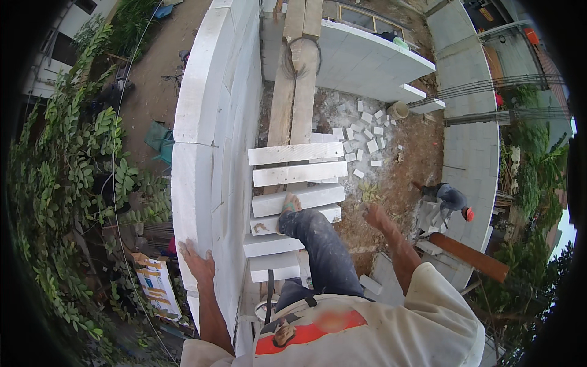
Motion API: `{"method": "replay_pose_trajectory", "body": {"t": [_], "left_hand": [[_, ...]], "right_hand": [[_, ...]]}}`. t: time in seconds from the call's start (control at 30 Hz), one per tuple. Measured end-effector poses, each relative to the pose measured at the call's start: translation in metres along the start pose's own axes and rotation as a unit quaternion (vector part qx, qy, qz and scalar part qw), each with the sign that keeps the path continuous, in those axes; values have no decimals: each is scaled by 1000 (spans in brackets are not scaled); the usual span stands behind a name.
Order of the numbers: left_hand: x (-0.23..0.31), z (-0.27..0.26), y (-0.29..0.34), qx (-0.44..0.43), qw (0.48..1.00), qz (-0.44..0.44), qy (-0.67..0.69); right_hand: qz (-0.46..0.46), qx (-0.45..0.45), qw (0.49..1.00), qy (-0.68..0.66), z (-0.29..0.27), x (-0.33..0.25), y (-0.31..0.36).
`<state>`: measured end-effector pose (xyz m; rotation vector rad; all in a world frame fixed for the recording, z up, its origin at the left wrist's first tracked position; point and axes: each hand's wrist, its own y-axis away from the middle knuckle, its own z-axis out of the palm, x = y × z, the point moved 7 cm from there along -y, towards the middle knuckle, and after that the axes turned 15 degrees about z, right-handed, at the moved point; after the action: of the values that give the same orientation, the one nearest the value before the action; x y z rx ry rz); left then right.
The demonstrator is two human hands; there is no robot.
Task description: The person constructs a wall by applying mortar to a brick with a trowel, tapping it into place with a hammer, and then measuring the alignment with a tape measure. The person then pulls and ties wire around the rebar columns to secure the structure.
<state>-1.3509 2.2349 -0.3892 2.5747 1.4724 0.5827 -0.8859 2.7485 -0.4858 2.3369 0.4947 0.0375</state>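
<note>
My left hand [197,264] lies flat on the top of a white block wall [194,177], its fingers stretched out. My right hand [375,217] hangs in the air out to the right with its fingers loosely apart, and nothing shows in it. In front of me several long white building blocks [298,175] lie crosswise in a row on wooden planks [282,116]. One bare foot [291,203] of mine is set down among these blocks. My other foot is hidden. A dark strap [270,293] hangs beside the nearest block.
A coil of wire [304,56] rests on the planks farther ahead. Broken white blocks [372,145] and a bucket [398,111] are on the ground below. At the right a person in a red cap [454,199] bends near a brown board [469,257]. Leafy branches [67,244] and a cable run outside the wall.
</note>
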Motion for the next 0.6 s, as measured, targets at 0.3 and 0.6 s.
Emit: {"method": "replay_pose_trajectory", "body": {"t": [0.3,0.6], "left_hand": [[-21,1,-25,-86,992,-62,69],[-20,-1,-53,-122,981,-96,119]], "right_hand": [[80,-8,996,-32,-61,17,82],[105,-85,991,-14,-65,51,120]]}}
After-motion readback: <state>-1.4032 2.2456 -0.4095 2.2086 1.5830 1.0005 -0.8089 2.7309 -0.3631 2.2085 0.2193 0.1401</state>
